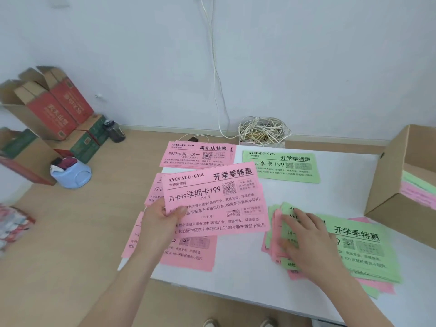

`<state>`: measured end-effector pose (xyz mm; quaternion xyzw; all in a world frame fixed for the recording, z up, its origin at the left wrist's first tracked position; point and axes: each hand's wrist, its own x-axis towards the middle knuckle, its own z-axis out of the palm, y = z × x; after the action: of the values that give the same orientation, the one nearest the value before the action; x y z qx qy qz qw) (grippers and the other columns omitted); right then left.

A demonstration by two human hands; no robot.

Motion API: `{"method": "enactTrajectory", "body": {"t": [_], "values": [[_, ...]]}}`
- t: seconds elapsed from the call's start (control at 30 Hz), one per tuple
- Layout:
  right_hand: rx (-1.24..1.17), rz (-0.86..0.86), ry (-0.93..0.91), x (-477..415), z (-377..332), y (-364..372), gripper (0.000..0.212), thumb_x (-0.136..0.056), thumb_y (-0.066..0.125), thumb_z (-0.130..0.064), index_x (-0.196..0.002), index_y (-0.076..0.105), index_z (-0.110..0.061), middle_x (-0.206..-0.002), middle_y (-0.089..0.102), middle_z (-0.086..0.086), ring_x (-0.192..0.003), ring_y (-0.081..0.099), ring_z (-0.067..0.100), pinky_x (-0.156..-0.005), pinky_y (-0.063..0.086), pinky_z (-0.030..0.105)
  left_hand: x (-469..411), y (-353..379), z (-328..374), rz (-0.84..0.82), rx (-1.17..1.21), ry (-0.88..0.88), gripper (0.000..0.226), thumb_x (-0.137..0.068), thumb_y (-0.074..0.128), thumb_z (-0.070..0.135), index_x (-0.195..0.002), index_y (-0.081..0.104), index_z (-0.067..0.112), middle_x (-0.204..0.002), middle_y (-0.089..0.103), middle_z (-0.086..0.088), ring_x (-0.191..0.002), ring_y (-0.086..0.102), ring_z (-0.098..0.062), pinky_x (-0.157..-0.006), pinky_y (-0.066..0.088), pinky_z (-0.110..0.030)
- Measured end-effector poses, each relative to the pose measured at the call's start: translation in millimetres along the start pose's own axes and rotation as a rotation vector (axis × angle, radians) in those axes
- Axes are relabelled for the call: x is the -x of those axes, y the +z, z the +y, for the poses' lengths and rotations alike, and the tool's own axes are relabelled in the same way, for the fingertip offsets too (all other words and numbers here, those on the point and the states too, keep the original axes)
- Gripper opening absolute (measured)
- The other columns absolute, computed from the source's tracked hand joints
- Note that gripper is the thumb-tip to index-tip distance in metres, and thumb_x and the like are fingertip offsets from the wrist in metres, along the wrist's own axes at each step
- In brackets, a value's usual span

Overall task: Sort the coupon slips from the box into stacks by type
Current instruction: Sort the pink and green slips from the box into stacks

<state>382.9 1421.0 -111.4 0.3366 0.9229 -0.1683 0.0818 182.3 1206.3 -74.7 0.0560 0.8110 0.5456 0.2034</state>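
Observation:
My left hand (160,218) pinches a pink coupon slip (212,197), with a second pink one just under it, above the white table (236,279). Below them lies a stack of pink slips (191,253). My right hand (306,237) rests with spread fingers on a mixed pile of green and pink slips (363,251) at the front right. At the back lie a pink stack (198,154) and a green stack (280,166). The open cardboard box (387,185) at the right edge holds more green and pink slips (417,187).
A tangle of white cable (262,133) sits against the wall behind the table. On the floor to the left stand red and green cartons (54,114), a dark bottle (114,131) and a small blue bin (70,173).

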Motion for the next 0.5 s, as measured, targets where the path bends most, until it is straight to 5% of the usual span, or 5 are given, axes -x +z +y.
{"method": "enactTrajectory", "body": {"t": [0.1, 0.2, 0.33, 0.43, 0.5], "values": [[-0.032, -0.001, -0.011, -1.7, -1.5, 2.3, 0.055, -0.093, 0.047, -0.05, -0.143, 0.027, -0.043, -0.157, 0.014, -0.013, -0.142, 0.013, 0.019, -0.106, 0.031, 0.044, -9.6, -1.9, 3.6, -0.015, 0.01, -0.01, 0.028, -0.088, 0.061, 0.002, -0.103, 0.067, 0.025, -0.098, 0.074, 0.005, -0.09, 0.07, -0.018, -0.077, 0.057, -0.044], [-0.055, 0.043, -0.01, -6.2, -1.1, 8.3, 0.058, -0.087, 0.058, -0.048, -0.141, 0.039, -0.04, -0.153, 0.028, -0.007, -0.134, 0.022, 0.024, -0.103, 0.035, 0.043, -22.9, -3.8, 8.0, -0.014, 0.032, -0.017, 0.031, -0.087, 0.061, -0.002, -0.105, 0.064, 0.022, -0.095, 0.074, 0.003, -0.084, 0.071, -0.015, -0.062, 0.057, -0.029], [-0.411, 0.271, -0.011, -15.5, -11.5, -1.7, 0.042, -0.089, 0.063, -0.037, -0.129, 0.058, -0.028, -0.13, 0.057, -0.007, -0.116, 0.043, 0.021, -0.095, 0.036, 0.027, -39.9, -5.2, 11.4, -0.042, 0.005, -0.004, 0.029, -0.086, 0.063, -0.001, -0.098, 0.063, 0.027, -0.081, 0.073, 0.008, -0.069, 0.069, -0.005, -0.052, 0.051, -0.022], [-1.027, -0.081, 0.104, -26.9, -36.8, -29.5, 0.038, -0.091, 0.059, -0.04, -0.128, 0.053, -0.034, -0.115, 0.068, -0.013, -0.103, 0.061, 0.014, -0.081, 0.049, 0.027, -49.4, -4.6, 10.7, -0.103, -0.003, -0.009, 0.027, -0.086, 0.065, 0.001, -0.098, 0.064, 0.025, -0.082, 0.074, 0.009, -0.074, 0.071, -0.011, -0.059, 0.052, -0.026], [-1.132, -0.195, 0.075, -35.7, -52.0, -37.3, 0.03, -0.092, 0.063, -0.025, -0.121, 0.061, -0.025, -0.101, 0.075, -0.006, -0.092, 0.069, 0.022, -0.079, 0.054, 0.036, -54.3, -3.8, 8.9, -0.149, 0.006, -0.001, 0.026, -0.086, 0.063, 0.0, -0.1, 0.064, 0.023, -0.085, 0.074, 0.01, -0.079, 0.071, -0.012, -0.061, 0.052, -0.025]]}}
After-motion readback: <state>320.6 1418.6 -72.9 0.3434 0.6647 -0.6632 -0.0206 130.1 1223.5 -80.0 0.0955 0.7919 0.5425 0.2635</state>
